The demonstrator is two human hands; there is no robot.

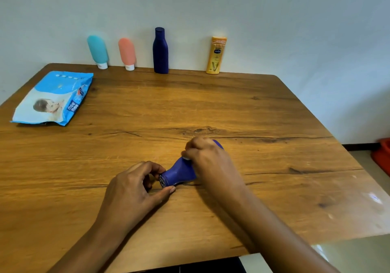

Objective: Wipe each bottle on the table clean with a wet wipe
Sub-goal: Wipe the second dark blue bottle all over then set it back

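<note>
A blue bottle [181, 172] lies on its side near the middle of the wooden table [263, 114], cap toward me. My left hand [135, 186] pinches its cap end between thumb and fingers. My right hand [207, 158] is closed over the bottle's body, with a small bit of white wipe [186, 158] showing under the fingers. Against the wall stand a teal tube [98, 51], a pink tube [127, 53], a dark blue bottle [160, 51] and a yellow bottle [217, 56], all upright.
A light blue pack of wet wipes [54, 99] lies flat at the far left of the table. A red object [382, 154] sits on the floor at the right, beyond the table's edge.
</note>
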